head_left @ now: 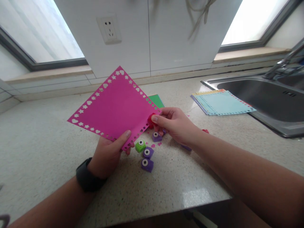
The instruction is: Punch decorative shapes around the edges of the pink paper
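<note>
A magenta sheet of paper (116, 107) with heart, star and flower cutouts along its edges is tilted above the counter. My left hand (112, 150) pinches its near corner, thumb on top. At the right edge of the sheet, my right hand (174, 125) is closed on a small red craft punch (151, 119), which sits over the paper's edge. Just below the sheet lie a green craft punch (140, 146) and several purple craft punches (148, 152). Pink paper bits (153, 145) are scattered beside them. A green sheet (156, 100) is partly hidden behind the magenta one.
Light blue and other coloured sheets with punched edges (228, 103) lie stacked at the right, touching the rim of a steel sink (263, 101). A faucet (280, 65) rises behind it. The speckled counter (178, 186) ends at a front edge near me. A wall socket (109, 30) is at the back.
</note>
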{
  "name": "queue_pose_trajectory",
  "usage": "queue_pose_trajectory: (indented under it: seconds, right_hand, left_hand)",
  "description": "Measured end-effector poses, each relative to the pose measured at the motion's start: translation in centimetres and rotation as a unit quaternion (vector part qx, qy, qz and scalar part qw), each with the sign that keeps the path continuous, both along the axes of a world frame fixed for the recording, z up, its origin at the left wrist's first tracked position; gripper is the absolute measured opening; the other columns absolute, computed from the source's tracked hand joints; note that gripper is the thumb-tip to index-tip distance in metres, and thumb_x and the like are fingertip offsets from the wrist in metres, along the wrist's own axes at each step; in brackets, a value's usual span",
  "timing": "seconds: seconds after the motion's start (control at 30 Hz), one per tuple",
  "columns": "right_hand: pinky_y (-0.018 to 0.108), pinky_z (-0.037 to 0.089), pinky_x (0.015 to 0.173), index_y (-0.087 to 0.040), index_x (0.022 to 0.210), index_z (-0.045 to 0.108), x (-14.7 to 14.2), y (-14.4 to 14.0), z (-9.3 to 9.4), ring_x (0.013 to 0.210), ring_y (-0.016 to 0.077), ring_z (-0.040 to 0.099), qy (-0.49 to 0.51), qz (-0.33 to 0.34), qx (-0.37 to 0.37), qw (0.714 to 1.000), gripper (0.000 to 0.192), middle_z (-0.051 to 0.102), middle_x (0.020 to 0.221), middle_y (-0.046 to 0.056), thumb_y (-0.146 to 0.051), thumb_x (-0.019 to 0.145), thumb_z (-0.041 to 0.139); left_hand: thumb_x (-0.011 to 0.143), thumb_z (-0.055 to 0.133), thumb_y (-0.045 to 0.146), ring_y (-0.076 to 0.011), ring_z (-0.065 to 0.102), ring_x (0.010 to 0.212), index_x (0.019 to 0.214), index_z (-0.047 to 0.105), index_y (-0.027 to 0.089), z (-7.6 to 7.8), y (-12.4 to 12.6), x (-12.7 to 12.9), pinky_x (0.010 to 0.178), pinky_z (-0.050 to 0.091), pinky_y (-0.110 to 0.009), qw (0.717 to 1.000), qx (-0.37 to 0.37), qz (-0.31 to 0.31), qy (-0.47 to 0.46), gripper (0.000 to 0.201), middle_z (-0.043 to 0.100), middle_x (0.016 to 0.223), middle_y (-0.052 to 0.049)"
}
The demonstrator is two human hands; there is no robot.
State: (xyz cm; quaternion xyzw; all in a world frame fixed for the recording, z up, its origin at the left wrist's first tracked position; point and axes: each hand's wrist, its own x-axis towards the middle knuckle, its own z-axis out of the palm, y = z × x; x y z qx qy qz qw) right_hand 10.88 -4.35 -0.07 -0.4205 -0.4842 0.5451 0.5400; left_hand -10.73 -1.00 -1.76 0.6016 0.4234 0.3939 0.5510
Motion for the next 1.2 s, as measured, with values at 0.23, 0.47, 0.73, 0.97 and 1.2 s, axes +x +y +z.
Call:
queue_pose_trajectory:
  seconds: [0.23, 0.47, 0.73, 0.97, 1.2]
  right_hand:
    - [0.021, 0.043, 0.048, -0.012, 0.081, 0.067, 0.0, 0.1, -0.1, 0.052, 0.0079, 0.053, 0.003, 0.000, 0.000, 1.000, 0.031, 0.063, 0.066, 0.001, -0.041, 0.080, 0.080]
    - [0.023, 0.043, 0.049, -0.014, 0.080, 0.067, -0.1, 0.0, 0.0, 0.053, 0.0088, 0.054, -0.009, -0.005, 0.003, 1.000, 0.031, 0.065, 0.069, 0.002, -0.042, 0.080, 0.079]
    - [0.024, 0.043, 0.050, -0.014, 0.082, 0.067, -0.1, 0.0, -0.2, 0.055, 0.0098, 0.054, -0.004, -0.004, 0.007, 1.000, 0.031, 0.064, 0.068, 0.001, -0.042, 0.080, 0.079]
    - [0.024, 0.042, 0.050, -0.014, 0.080, 0.066, -0.1, 0.1, -0.1, 0.055, 0.0095, 0.053, -0.006, -0.004, 0.010, 1.000, 0.031, 0.063, 0.068, 0.002, -0.042, 0.079, 0.079]
    - [0.024, 0.042, 0.049, -0.015, 0.081, 0.067, -0.1, 0.1, -0.1, 0.053, 0.0094, 0.052, -0.012, 0.000, 0.015, 1.000, 0.030, 0.063, 0.066, 0.001, -0.042, 0.081, 0.078]
  left_hand:
    - [0.083, 0.064, 0.030, -0.0107, 0.053, 0.041, 0.068, 0.061, 0.017, 0.6, -0.1, 0.1, 0.040, 0.045, -0.020, 1.000, 0.004, 0.000, 0.023, 0.020, 0.061, 0.051, 0.002]
    - [0.082, 0.068, 0.033, -0.0109, 0.052, 0.041, 0.073, 0.062, 0.018, 0.0, -0.1, 0.0, 0.038, 0.043, -0.020, 1.000, -0.005, 0.006, -0.004, 0.019, 0.062, 0.053, 0.002]
    - [0.086, 0.068, 0.036, -0.0098, 0.052, 0.044, 0.070, 0.063, 0.018, -0.8, 0.1, -0.4, 0.041, 0.044, -0.020, 1.000, -0.011, -0.011, -0.016, 0.025, 0.062, 0.055, 0.003]
    - [0.086, 0.068, 0.035, -0.0094, 0.051, 0.043, 0.063, 0.062, 0.018, -0.7, 0.1, -0.3, 0.039, 0.042, -0.019, 1.000, -0.010, -0.009, -0.011, 0.029, 0.059, 0.051, 0.003]
    - [0.085, 0.070, 0.036, -0.0105, 0.051, 0.044, 0.065, 0.062, 0.020, -0.9, 0.1, -0.3, 0.040, 0.042, -0.021, 0.999, -0.028, -0.012, -0.036, 0.027, 0.060, 0.052, 0.003]
